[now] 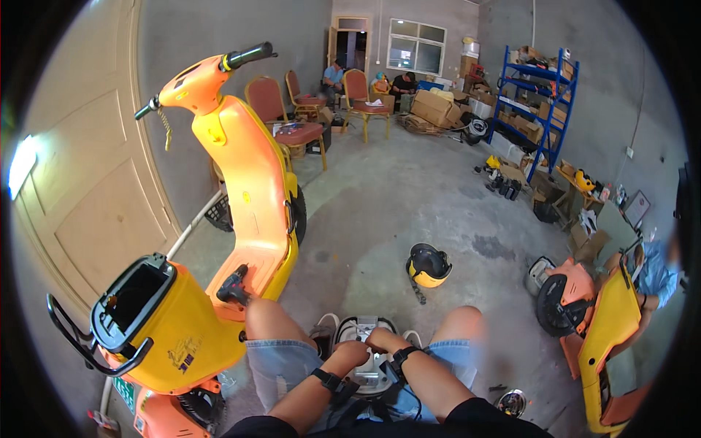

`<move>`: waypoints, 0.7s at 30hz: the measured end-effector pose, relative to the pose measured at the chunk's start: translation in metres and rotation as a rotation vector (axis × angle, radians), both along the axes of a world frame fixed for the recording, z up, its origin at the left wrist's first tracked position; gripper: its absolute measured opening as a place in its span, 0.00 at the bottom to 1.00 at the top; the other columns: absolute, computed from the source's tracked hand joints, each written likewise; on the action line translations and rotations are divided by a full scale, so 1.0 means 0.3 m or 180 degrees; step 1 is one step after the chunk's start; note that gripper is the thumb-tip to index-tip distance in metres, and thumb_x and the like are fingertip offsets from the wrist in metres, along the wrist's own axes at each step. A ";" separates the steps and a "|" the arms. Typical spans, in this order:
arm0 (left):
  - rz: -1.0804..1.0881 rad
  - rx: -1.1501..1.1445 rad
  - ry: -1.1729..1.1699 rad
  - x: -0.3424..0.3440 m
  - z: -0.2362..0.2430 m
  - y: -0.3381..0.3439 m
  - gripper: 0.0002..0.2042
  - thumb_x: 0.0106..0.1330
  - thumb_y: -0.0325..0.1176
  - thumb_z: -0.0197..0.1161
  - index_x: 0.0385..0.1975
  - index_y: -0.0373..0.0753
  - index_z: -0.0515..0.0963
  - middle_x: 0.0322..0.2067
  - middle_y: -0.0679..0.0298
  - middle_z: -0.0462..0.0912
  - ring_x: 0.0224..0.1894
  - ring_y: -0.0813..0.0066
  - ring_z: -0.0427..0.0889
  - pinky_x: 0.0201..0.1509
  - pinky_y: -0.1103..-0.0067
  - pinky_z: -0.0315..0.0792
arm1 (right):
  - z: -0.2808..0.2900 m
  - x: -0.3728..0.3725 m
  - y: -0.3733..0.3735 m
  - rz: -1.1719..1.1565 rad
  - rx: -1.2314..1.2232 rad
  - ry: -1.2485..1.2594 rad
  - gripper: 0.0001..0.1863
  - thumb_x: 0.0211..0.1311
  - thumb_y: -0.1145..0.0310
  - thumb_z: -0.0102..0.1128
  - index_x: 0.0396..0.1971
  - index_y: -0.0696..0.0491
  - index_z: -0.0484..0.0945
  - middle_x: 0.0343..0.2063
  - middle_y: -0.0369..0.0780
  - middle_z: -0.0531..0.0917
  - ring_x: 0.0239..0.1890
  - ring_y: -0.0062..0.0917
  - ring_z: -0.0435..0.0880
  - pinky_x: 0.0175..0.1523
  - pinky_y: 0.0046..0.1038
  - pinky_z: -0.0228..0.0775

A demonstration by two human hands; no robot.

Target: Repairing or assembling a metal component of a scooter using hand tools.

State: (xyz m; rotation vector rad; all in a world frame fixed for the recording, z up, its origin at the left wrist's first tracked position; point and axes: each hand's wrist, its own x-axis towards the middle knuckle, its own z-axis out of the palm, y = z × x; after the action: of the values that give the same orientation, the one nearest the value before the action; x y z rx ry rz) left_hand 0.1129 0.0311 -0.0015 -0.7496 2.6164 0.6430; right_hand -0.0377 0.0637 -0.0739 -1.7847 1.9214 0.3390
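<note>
Between my knees lies a rounded, pale grey part with a dark rim [374, 381], which looks like the upturned underside of a scooter seat. A silver metal plate [367, 325] shows at its far end. My left hand [353, 355] is closed over the left of this part, with the fingers curled in. Close beside it, my right hand [384, 340] is closed too, its fingers bent toward the middle of the part. Whatever the fingertips pinch is hidden or too small to name. Black bands circle both wrists.
A yellow-orange scooter [244, 182] stands at my left, its seat opening uncovered; a cordless drill [234, 285] rests on its footboard. A yellow helmet [428, 266] sits ahead on the floor. Bottom right are a round metal dish [511, 402] and another scooter [610, 350] beside a person.
</note>
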 end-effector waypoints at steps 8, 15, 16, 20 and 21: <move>-0.0400 -0.0334 0.0044 -0.060 -0.055 0.061 0.13 0.56 0.37 0.54 0.33 0.40 0.84 0.38 0.54 0.83 0.41 0.61 0.83 0.40 0.64 0.76 | -0.201 -0.053 0.060 0.0599 -0.0081 -0.0404 0.10 0.46 0.68 0.63 0.32 0.48 0.82 0.35 0.45 0.83 0.35 0.41 0.78 0.44 0.34 0.70; -0.0693 -0.0690 0.0442 -0.118 -0.017 0.077 0.09 0.54 0.34 0.56 0.26 0.43 0.84 0.28 0.60 0.85 0.32 0.66 0.85 0.32 0.71 0.76 | -0.277 -0.158 0.155 -0.0376 -0.0087 -0.1128 0.07 0.42 0.69 0.65 0.24 0.54 0.82 0.22 0.49 0.81 0.22 0.34 0.81 0.27 0.32 0.69; -0.0585 -0.0682 0.0439 -0.101 -0.041 0.050 0.08 0.54 0.34 0.56 0.24 0.44 0.84 0.26 0.60 0.84 0.30 0.66 0.85 0.30 0.71 0.76 | -0.190 -0.085 0.162 -0.0292 -0.0068 -0.1189 0.07 0.42 0.69 0.65 0.24 0.54 0.82 0.22 0.49 0.81 0.22 0.34 0.81 0.27 0.32 0.69; -0.0289 -0.0858 0.0500 -0.053 -0.049 0.080 0.09 0.54 0.34 0.55 0.23 0.42 0.83 0.25 0.59 0.84 0.30 0.65 0.85 0.29 0.70 0.76 | 0.064 0.022 0.098 -0.1013 -0.0157 -0.1040 0.14 0.45 0.58 0.64 0.29 0.52 0.83 0.31 0.49 0.82 0.38 0.44 0.80 0.41 0.36 0.72; -0.0327 -0.0827 0.0489 -0.051 -0.044 0.087 0.09 0.54 0.34 0.55 0.23 0.42 0.83 0.25 0.59 0.84 0.30 0.65 0.85 0.29 0.70 0.76 | -0.007 0.011 0.114 -0.1601 -0.0585 -0.1295 0.17 0.46 0.54 0.63 0.28 0.53 0.83 0.31 0.50 0.82 0.38 0.46 0.80 0.40 0.37 0.72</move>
State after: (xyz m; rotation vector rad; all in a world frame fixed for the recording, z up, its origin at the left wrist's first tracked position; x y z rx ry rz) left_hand 0.0974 0.0571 -0.0147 -0.6548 2.8953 0.3474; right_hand -0.0344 0.0979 -0.0760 -1.2745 2.0473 -0.3571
